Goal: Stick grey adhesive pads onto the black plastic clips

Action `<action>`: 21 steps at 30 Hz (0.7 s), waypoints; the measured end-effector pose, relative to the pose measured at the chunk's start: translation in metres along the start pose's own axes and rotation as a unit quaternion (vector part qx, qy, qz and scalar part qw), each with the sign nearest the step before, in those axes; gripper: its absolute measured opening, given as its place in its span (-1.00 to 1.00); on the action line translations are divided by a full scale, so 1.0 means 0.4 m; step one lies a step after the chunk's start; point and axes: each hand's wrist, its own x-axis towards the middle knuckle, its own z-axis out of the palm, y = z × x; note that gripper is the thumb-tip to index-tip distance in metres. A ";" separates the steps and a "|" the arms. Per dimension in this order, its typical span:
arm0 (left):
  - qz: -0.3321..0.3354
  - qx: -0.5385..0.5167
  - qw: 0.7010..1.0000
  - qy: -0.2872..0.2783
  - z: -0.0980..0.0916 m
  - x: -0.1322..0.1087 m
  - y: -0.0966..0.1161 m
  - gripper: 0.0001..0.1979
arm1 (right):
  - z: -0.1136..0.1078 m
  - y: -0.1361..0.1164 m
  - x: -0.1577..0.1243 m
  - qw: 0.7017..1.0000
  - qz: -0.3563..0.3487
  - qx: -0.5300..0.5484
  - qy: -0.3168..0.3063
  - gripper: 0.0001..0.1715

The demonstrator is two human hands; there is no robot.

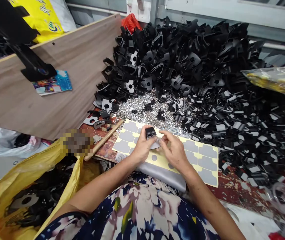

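Observation:
My left hand [142, 148] is closed around a small black plastic part [151, 132] with slots along its edge. Just below that part, a smooth grey piece [155, 144] shows between my two hands; whether it is a sticker or a face of the part I cannot tell. The fingertips of my right hand [174, 150] are pinched at its right edge, and what lies between them is hidden. Beneath both hands lies a yellow-backed sheet [194, 156] bearing rows of grey stickers. A shiny grey roll of material [162, 175] rests along my lap edge.
Black clip-shaped parts [182, 56] are heaped at the back. Loose metal pins [144, 106] lie before them, with small black pieces [232, 133] to the right. A wooden stick [104, 140], a yellow bag [64, 193] of black parts and a board [69, 110] stand left.

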 end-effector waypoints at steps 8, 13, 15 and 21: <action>-0.156 -0.145 0.975 -0.066 0.001 -0.029 0.038 -0.60 | 0.023 -0.001 -0.017 0.991 0.024 0.057 0.121 -0.82; -0.197 -0.152 0.966 -0.072 0.009 -0.050 0.043 -0.73 | 0.030 0.037 -0.026 0.982 0.044 0.143 0.117 -0.90; -0.190 -0.132 0.970 -0.072 0.013 -0.058 0.045 -0.75 | 0.013 0.036 -0.029 0.987 0.018 0.113 0.110 -0.91; -0.116 -0.053 0.990 -0.061 0.009 -0.052 0.054 -0.71 | -0.070 -0.037 -0.057 0.980 -0.150 -0.109 0.077 -0.90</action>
